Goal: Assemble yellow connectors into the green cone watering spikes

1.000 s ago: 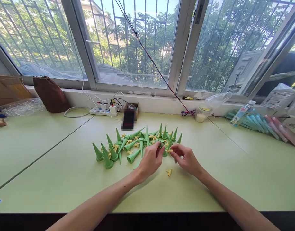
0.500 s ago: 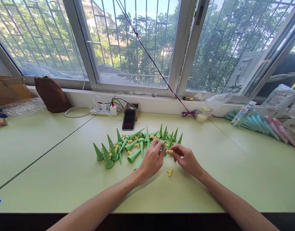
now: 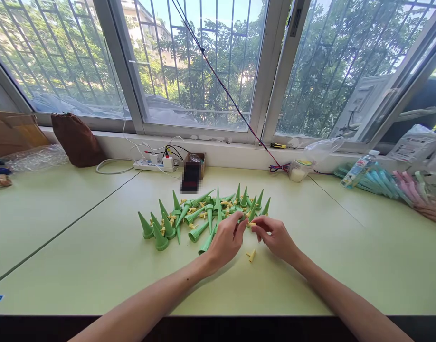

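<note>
My left hand [image 3: 226,236] has its fingers closed on a green plastic cone spike [image 3: 242,218], mostly hidden by them. Pinched in my right hand [image 3: 274,233] is a small yellow plastic valve piece [image 3: 252,224], its end close to the left fingertips; whether it touches the held spike I cannot tell. Just below, a loose yellow valve piece [image 3: 251,256] lies on the table. Beyond and left of my hands is a cluster of green cone spikes [image 3: 161,237], some upright, others lying with their hollow ends showing. Several yellow valve pieces [image 3: 193,226] are scattered among them.
The pale green table [image 3: 107,266] meets a window ledge. At the back are a brown bag [image 3: 75,140], a power strip [image 3: 154,164] and a small box [image 3: 200,164]. A bottle [image 3: 359,169] and teal packets [image 3: 385,179] lie right, where another person's hand [image 3: 433,210] shows.
My left hand has shifted slightly down, and its fingers cover the held spike differently. My right hand is nearly still. Another person's hand has appeared at the right edge by the packets.
</note>
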The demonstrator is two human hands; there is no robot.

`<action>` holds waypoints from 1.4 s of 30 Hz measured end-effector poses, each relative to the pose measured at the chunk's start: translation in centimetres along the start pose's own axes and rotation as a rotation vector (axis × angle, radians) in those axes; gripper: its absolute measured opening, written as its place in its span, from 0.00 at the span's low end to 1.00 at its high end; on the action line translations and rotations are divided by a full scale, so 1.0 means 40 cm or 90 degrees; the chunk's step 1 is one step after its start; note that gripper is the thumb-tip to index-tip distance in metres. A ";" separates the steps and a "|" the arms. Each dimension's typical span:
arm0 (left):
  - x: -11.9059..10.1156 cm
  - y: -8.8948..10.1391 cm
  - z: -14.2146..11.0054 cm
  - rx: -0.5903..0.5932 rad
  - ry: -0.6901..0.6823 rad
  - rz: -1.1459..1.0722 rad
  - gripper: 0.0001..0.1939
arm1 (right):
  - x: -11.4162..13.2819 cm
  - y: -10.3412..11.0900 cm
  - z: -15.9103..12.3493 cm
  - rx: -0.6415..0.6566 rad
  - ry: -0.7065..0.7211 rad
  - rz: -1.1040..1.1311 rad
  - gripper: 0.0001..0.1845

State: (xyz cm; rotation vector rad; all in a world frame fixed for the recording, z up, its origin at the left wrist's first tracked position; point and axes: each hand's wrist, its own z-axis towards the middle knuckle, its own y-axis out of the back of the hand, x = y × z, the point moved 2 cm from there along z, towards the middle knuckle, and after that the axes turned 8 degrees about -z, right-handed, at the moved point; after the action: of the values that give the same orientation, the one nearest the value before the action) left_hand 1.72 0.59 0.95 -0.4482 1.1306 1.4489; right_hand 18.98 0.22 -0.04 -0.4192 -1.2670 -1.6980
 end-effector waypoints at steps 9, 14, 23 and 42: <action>0.004 -0.006 -0.005 0.010 -0.020 -0.017 0.10 | -0.011 -0.001 -0.002 0.012 -0.016 -0.051 0.27; 0.008 -0.006 -0.002 -0.001 -0.028 -0.025 0.10 | -0.001 0.004 -0.003 -0.009 -0.003 -0.011 0.17; 0.007 -0.005 -0.002 -0.003 -0.027 -0.017 0.10 | 0.001 0.001 -0.002 0.003 0.031 -0.034 0.17; -0.005 -0.006 -0.004 0.003 -0.056 0.011 0.11 | -0.007 -0.003 -0.004 0.040 0.021 -0.054 0.23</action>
State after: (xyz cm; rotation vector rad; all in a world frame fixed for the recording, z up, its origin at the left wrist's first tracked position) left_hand 1.94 0.31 0.96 -0.3686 1.0692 1.4667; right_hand 19.03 0.22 -0.37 -0.3024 -1.3273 -1.7240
